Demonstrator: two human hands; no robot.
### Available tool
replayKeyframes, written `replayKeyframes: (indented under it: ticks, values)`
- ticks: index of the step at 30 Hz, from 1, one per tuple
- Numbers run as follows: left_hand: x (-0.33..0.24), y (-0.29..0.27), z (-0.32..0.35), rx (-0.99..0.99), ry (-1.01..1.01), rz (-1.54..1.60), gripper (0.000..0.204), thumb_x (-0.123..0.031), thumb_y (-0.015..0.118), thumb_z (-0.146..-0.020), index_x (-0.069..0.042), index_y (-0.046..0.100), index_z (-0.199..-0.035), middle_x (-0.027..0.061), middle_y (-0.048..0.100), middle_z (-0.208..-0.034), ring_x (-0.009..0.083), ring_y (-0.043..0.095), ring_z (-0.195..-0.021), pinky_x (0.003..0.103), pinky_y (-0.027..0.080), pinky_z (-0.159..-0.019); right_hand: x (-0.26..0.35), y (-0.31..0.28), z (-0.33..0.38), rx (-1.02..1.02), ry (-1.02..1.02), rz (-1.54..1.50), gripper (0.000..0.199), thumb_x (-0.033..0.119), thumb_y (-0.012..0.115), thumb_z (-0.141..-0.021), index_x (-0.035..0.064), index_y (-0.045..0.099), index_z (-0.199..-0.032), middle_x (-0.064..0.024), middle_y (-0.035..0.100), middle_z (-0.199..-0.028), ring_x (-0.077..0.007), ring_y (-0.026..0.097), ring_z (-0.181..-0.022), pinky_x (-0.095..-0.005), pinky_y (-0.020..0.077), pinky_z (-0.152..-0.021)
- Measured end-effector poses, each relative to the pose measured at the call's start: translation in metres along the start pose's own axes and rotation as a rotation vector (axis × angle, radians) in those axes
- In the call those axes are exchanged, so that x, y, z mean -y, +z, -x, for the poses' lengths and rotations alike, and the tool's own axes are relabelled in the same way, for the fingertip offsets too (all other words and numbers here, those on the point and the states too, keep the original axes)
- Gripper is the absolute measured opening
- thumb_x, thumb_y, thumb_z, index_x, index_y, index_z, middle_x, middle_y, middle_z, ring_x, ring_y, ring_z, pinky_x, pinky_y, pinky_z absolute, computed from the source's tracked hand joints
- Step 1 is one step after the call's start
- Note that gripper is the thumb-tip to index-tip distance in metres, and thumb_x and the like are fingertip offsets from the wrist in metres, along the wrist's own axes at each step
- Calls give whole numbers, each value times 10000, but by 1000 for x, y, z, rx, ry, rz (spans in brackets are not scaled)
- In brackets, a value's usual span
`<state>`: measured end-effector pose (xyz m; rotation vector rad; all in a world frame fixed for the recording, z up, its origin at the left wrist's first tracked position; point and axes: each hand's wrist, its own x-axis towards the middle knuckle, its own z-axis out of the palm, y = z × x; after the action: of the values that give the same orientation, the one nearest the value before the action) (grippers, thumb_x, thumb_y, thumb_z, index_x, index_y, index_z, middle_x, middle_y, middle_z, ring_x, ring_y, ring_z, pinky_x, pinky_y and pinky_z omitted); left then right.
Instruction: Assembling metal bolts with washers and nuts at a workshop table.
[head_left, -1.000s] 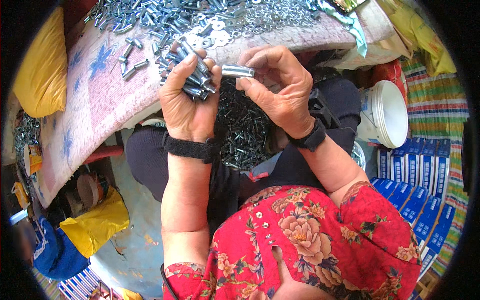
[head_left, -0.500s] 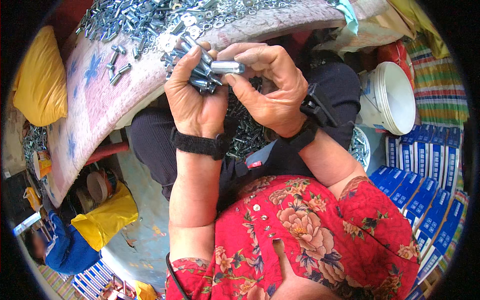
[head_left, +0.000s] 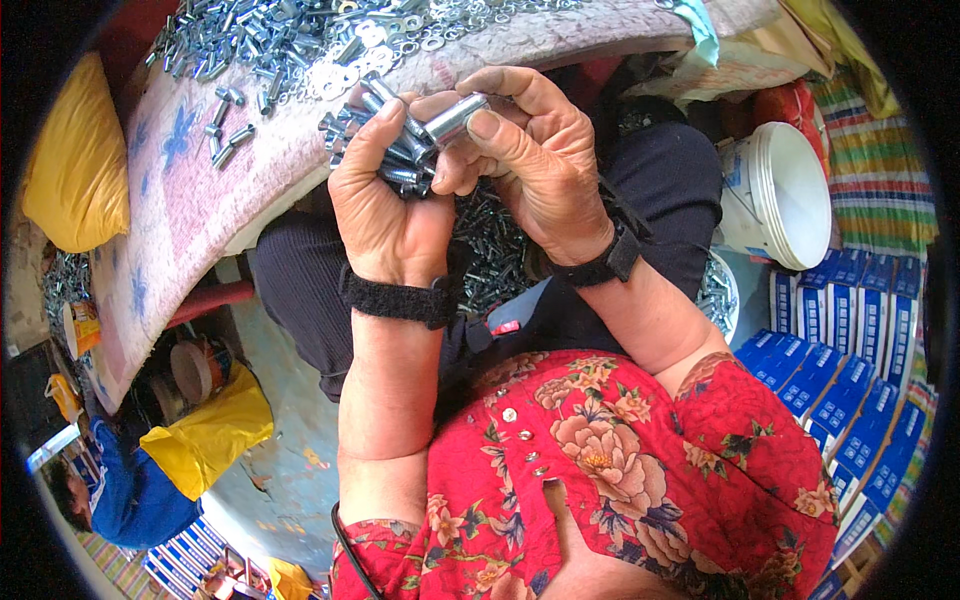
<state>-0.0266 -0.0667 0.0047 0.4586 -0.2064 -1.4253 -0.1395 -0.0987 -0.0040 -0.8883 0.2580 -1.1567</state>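
Note:
My left hand is closed round a bunch of shiny metal bolts, their ends jutting out past the thumb and fingers. My right hand grips a smooth silver metal sleeve between thumb and fingers. One end of this sleeve lies against the bunch; whether a bolt runs inside it I cannot tell. Just beyond my hands, flat washers and a heap of metal sleeves cover the far part of the cloth-covered table. Below my wrists, many more bolts lie between my knees.
On the right, a white bucket lies tipped beside stacked blue-and-white boxes. A container of metal parts stands by my right knee. Yellow sacks are on the left, where another person in blue is at the lower edge.
My right hand has turned and moved slightly up and left, its thumb now over the sleeve. The sleeve has tilted from nearly level to slanting upward. My left hand keeps its bunch.

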Motion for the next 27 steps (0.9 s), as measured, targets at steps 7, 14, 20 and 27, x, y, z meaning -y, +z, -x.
replayKeyframes:
  ticks: [7,14,20,27]
  values:
    - [-5,-5,1,-231,106,101,207,1,571,-735,14,505,-931,122,583,-812,208,567,-678,300,496,-591,3,-6,4,49,4,243,153,67,505,-849,12,452,-982,-75,548,-783,-83,514,-618,-181,419,-534]
    - [-2,-7,3,-273,306,-59,198,-1,585,-730,33,507,-909,113,568,-809,216,556,-718,339,476,-658,-6,3,12,23,-56,596,126,32,645,-743,30,531,-795,62,505,-663,23,441,-594,-134,376,-509]
    - [-1,-5,7,-264,396,-144,239,12,572,-734,6,484,-956,103,566,-815,208,554,-723,333,468,-677,-12,6,11,-60,-27,658,114,42,655,-729,26,549,-770,47,531,-645,14,449,-575,-152,387,-494]
    - [3,-5,8,-316,450,-177,347,61,614,-689,-28,492,-1001,70,550,-796,191,561,-647,309,476,-602,-16,0,4,-10,-135,710,108,48,662,-723,24,559,-749,49,525,-616,9,444,-555,-166,381,-478]
